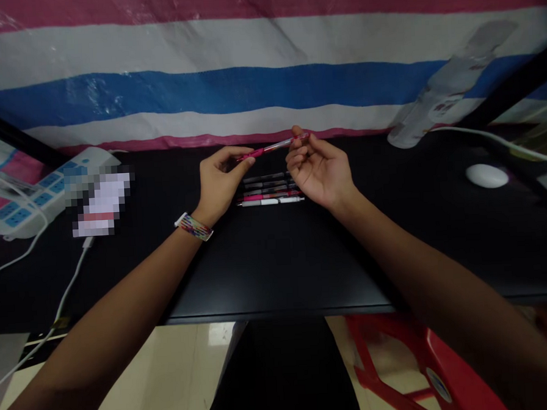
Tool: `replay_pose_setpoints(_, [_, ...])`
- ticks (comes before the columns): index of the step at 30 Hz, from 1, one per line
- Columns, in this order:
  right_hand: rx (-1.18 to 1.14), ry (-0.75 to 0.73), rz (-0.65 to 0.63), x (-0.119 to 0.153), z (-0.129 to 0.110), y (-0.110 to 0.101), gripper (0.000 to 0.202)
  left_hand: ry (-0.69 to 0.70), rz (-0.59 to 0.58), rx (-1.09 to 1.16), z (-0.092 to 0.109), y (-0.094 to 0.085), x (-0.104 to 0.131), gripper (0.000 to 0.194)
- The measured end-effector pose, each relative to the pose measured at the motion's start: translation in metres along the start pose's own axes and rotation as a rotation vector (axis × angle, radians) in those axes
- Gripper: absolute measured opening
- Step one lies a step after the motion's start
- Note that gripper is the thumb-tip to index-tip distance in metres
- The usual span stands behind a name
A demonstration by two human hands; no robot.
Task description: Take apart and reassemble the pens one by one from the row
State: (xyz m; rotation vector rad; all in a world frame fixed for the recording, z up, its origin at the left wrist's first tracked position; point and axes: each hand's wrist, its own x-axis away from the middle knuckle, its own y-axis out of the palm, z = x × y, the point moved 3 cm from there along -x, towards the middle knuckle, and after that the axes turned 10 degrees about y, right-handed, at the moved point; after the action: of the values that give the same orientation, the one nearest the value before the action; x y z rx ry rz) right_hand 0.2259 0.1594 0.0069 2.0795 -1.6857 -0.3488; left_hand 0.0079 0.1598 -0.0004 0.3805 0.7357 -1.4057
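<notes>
A red pen (277, 145) with a clear barrel is held up between both hands, slightly tilted with its right end higher. My left hand (221, 178) pinches its left end between thumb and fingers. At the other end, my right hand (323, 170) is turned palm up, with thumb and fingertips closed on the pen. Below, several pens lie side by side on the black desk: dark ones (267, 184) at the back, then a red pen (264, 197), and a white pen (271, 201) in front. My right hand hides some of their right ends.
On the left lie a white power strip (15, 221), a blurred-out phone-like object (102, 205) and a white cable (71, 283). A clear bottle (437, 98) and a white mouse (487, 176) are on the right. Striped sheeting (231, 88) hangs behind the desk (277, 266). A red stool (456, 373) stands below.
</notes>
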Motion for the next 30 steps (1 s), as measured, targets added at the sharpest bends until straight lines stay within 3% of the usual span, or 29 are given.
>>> replay_pose_setpoints(12, [-0.076,0.045,0.058,-0.003,0.003,-0.003,0.012,-0.012,-0.005,0.003,0.001,0.004,0.002,0.007])
replay_pose_setpoints(22, [-0.306,0.123,-0.08,-0.01,0.01,-0.009,0.021,-0.037,0.004,0.021,0.001,0.002,0.001,0.014])
replay_pose_setpoints(30, [-0.262,0.022,-0.05,-0.015,0.013,-0.016,0.017,-0.039,-0.013,0.025,0.002,0.004,0.002,0.017])
